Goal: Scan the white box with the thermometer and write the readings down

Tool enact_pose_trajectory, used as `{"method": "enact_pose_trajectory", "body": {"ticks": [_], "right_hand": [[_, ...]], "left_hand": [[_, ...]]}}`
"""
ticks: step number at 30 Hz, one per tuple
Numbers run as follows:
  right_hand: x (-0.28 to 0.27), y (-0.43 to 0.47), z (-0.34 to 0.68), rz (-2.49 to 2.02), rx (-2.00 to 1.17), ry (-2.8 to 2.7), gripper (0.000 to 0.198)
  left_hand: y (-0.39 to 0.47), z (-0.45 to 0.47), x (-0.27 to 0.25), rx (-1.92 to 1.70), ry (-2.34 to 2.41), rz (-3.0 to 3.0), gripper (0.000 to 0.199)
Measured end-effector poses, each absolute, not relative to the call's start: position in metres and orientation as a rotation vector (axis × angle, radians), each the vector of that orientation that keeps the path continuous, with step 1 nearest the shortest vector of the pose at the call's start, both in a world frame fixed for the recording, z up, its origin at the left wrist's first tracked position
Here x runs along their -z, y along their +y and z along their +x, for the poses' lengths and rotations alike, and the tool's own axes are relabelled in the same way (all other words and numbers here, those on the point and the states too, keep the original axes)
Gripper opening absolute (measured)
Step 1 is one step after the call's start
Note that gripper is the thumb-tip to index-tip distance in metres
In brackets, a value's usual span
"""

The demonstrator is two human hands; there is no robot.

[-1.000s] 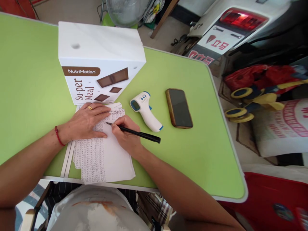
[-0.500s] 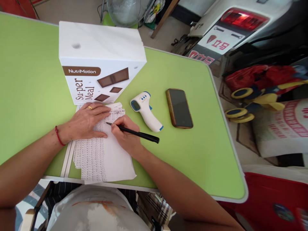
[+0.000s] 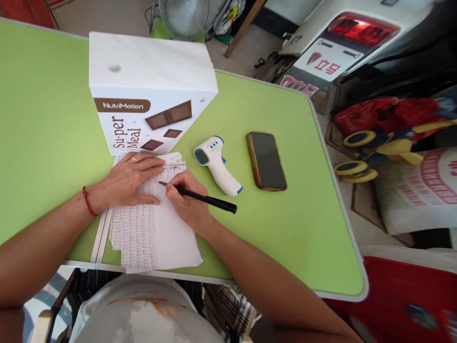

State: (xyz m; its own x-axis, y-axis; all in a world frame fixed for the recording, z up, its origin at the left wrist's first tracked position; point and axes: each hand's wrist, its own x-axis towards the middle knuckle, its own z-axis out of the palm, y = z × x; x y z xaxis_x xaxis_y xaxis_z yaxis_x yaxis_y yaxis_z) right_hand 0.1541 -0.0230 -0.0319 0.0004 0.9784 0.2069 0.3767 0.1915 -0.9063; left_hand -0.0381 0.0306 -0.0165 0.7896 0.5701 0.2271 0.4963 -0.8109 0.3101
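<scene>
Several sheets of paper [image 3: 174, 238], the top one partly filled with rows of handwriting, lie near the table's front edge. My left hand [image 3: 134, 178] rests flat on their upper left part, fingers stretched out, a ring on one finger. Between the fingers of my right hand [image 3: 189, 197] is a black pen [image 3: 214, 203], its tip at or just over the paper beside the written rows. From the frame I cannot tell whether the tip touches. Just right of the sheets lies a white and blue infrared thermometer [image 3: 218, 166].
A white NutriMotion box [image 3: 150, 71] stands behind the papers on the green table [image 3: 303, 228]. To the right of the thermometer lies a dark phone [image 3: 267, 160] in a brown case. Beyond the table are a fan [image 3: 183, 16], a white vehicle [image 3: 328, 52] and a sack [image 3: 421, 190].
Almost nothing differs. The whole view has shifted very slightly, and both hands, the pen and the papers keep their places.
</scene>
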Motion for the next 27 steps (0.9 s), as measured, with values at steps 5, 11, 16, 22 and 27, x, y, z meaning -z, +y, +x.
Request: {"method": "enact_pose_trajectory", "body": {"ticks": [5,11,16,22,27], "right_hand": [[0.033,-0.023,0.155,-1.335,-0.829,-1.558,0.015],[0.033,-0.025,0.155,-1.297,-0.705,-1.569,0.014],[0.034,-0.022,0.162,-1.186,-0.476,-1.767,0.009],[0.045,-0.013,0.186,-1.160,-0.193,-2.090,0.026],[0.046,-0.007,0.194,-1.274,0.051,-2.311,0.039]], "left_hand": [[0.031,-0.038,0.017,-0.449,0.843,2.742,0.070],[0.031,-0.038,0.017,-0.464,0.826,2.765,0.069],[0.031,-0.038,0.017,-0.477,0.819,2.770,0.068],[0.031,-0.039,0.017,-0.521,0.787,2.783,0.066],[0.029,-0.045,0.004,-1.076,0.924,2.738,0.025]]}}
